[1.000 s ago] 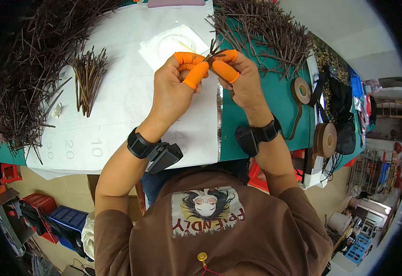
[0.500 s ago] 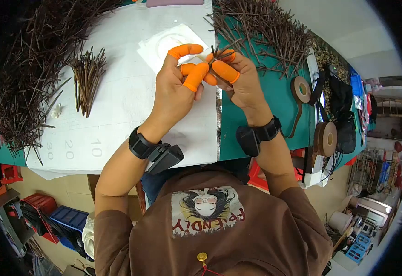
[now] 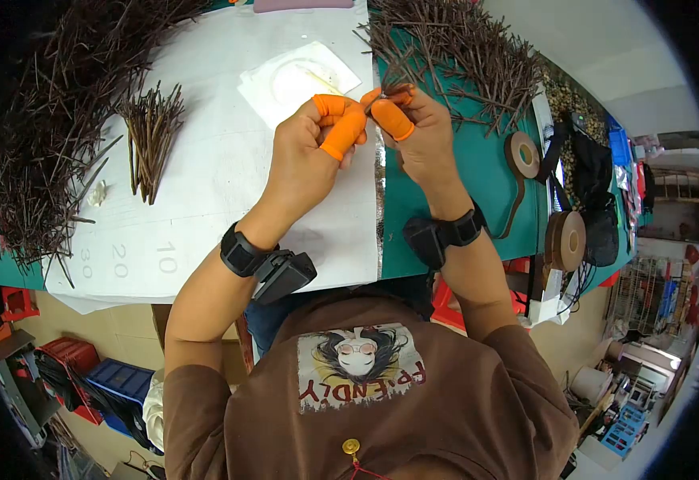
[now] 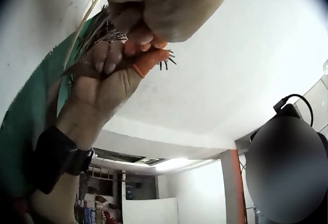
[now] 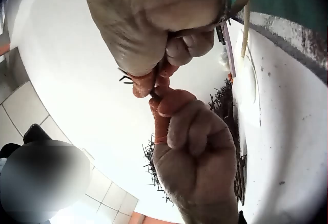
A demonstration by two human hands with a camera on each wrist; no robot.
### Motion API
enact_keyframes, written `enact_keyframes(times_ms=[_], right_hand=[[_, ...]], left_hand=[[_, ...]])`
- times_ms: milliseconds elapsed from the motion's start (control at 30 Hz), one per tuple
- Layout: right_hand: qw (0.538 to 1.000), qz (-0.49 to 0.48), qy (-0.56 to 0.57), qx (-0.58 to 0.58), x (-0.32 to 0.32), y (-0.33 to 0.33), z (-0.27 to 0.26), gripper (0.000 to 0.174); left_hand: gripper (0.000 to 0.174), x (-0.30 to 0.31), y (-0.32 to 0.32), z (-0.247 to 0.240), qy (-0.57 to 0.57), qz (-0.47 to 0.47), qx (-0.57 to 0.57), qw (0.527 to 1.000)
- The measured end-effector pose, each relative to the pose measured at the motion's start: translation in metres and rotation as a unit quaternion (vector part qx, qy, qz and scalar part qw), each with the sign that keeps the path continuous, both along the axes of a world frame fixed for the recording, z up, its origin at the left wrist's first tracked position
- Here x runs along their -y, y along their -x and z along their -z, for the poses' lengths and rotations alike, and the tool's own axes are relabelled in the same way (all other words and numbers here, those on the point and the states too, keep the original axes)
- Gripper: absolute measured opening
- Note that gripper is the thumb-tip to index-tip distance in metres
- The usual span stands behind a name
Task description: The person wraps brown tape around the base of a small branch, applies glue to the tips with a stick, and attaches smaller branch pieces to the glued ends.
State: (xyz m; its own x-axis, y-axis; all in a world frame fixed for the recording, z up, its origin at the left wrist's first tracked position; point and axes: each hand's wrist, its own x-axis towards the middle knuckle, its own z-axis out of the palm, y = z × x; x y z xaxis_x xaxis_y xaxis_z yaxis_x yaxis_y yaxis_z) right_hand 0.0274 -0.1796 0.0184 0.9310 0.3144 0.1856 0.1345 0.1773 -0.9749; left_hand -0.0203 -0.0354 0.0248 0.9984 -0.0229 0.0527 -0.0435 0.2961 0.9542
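Observation:
Orange finger covers sit on the thumb and some fingers of both hands, which meet over the table. My right hand (image 3: 428,136) pinches a small bundle of dark brown twigs (image 3: 395,78) between thumb and fingers, its branching tips fanning upward and slightly blurred. My left hand (image 3: 305,152) pinches the bundle's stem (image 5: 155,95) from the other side, fingertips close against the right ones. In the left wrist view a thin brown strip (image 4: 54,96) hangs by the right hand (image 4: 110,88). The fingers hide most of the stem.
Dark twigs are heaped at left (image 3: 37,144) and at upper right (image 3: 469,56). A sorted twig bunch (image 3: 151,140) lies on the white sheet. Behind the hands is a white round dish (image 3: 293,80) with a pale stick. Two brown tape rolls (image 3: 523,156) are at right.
My left index finger lifted off the bundle half a second ago and is now back beside the thumb, pinching. The twig tips have turned in the right hand and now fan upward.

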Motion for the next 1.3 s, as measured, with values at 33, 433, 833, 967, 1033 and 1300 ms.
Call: enact_keyframes(times_ms=[33,433,833,967,1033,1300], right_hand=[[1.0,-0.006,-0.005,0.009,0.0,0.002,-0.001,0.013],[0.997,0.025,-0.058,-0.035,-0.001,0.002,0.003,0.01],[0.999,-0.017,-0.04,-0.032,0.007,-0.001,0.005,0.013],[1.0,0.023,-0.01,-0.018,0.006,-0.001,0.004,0.014],[0.999,0.032,0.004,-0.014,0.009,-0.002,0.003,0.015],[1.0,-0.003,-0.027,-0.012,0.007,0.002,-0.004,0.021]], left_hand=[[0.014,-0.001,0.0,-0.001,0.008,0.03,-0.014,0.999],[0.016,-0.001,0.003,-0.001,-0.018,0.089,-0.056,0.994],[0.015,-0.004,0.001,0.0,-0.037,0.14,-0.047,0.988],[0.017,0.005,0.001,0.012,-0.128,0.078,0.043,0.988],[0.018,0.007,0.002,0.011,-0.16,0.06,0.051,0.984],[0.014,0.003,0.001,0.002,0.043,0.179,-0.036,0.982]])
